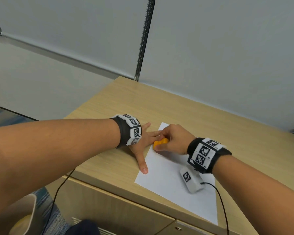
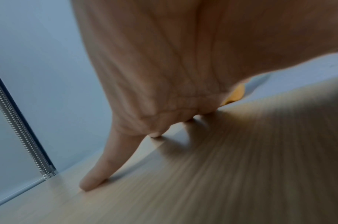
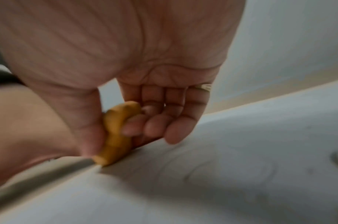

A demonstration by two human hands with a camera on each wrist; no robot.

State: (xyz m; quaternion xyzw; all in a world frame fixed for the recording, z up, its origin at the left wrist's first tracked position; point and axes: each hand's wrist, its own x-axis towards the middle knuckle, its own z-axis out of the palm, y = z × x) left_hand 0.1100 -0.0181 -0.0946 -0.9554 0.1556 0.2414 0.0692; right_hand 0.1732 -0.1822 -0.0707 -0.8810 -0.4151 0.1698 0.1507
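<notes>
Left hand (image 1: 143,144): flat, your fingers spread straight, thumb on the white paper sheet (image 1: 168,177).
Right hand (image 1: 175,139): curled, pinching the small orange peanut-shaped block (image 1: 159,143).
Block: between your right fingertips, touching the sheet.

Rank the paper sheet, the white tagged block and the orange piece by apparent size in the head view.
1. paper sheet, by far the largest
2. white tagged block
3. orange piece, smallest, though the right hand hides part of it
</notes>
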